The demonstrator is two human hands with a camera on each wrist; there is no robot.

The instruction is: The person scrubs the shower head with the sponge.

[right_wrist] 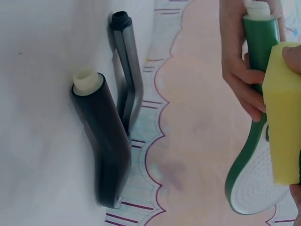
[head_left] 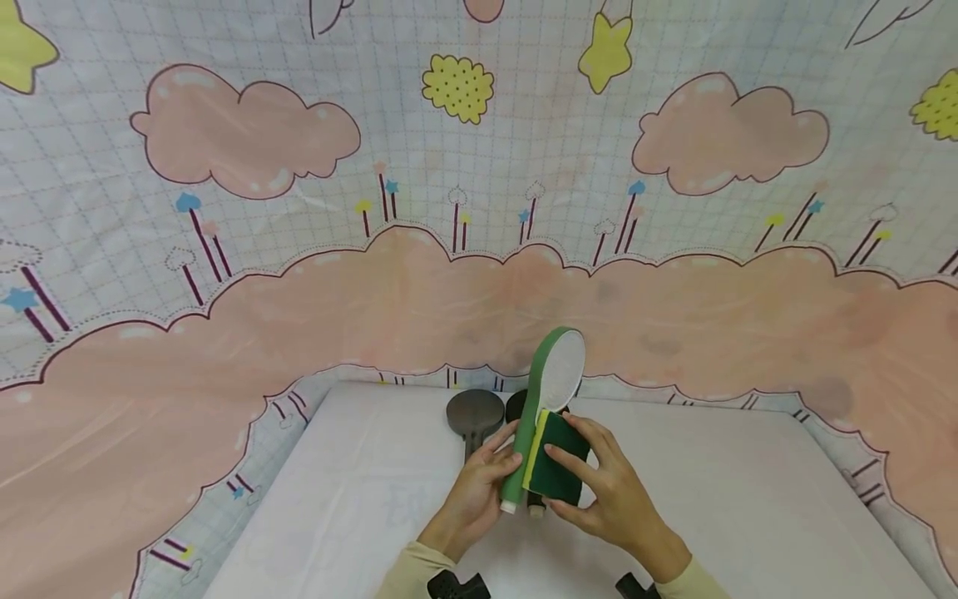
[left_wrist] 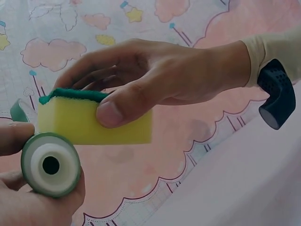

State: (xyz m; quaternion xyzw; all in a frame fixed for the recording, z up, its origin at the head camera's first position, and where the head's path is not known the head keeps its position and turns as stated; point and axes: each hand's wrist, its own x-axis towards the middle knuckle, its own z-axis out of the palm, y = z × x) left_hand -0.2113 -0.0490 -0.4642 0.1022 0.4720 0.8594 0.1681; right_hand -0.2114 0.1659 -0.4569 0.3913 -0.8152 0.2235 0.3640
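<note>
Here, the left hand (head_left: 471,491) wraps its fingers around the handle of a green shower head (head_left: 550,391), lifted above the table (head_left: 748,499). The right hand (head_left: 614,491) pinches a sponge (head_left: 557,466) and presses it against the shower head, just above the left hand's grip. Two dark shower heads (right_wrist: 110,141) lie on the table behind the hands.

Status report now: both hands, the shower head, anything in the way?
Left hand grips green shower head by its handle. Right hand presses sponge on it. Two dark shower heads lie behind, apart, not blocking.
</note>
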